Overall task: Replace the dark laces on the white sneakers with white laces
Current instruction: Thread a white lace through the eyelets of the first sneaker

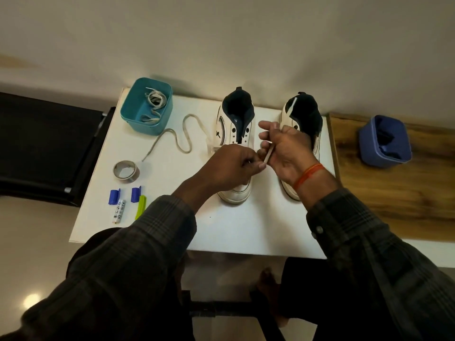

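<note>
Two white sneakers with dark linings stand on the white table [172,232], toes toward me. The left sneaker [235,124] has bare eyelets showing. A white lace [183,137] snakes across the table from its left side. My left hand [231,166] hovers over this shoe's front and pinches the lace near its end. My right hand [285,146] is in front of the right sneaker [304,112] and grips the lace tip between thumb and fingers. A teal box [147,107] at the back left holds another white lace.
A roll of tape [126,171], two blue caps [125,194], a green marker [141,206] and a small white tube [119,210] lie at the table's left front. A blue box [384,141] with dark laces sits on the wooden surface to the right. A black chair stands left.
</note>
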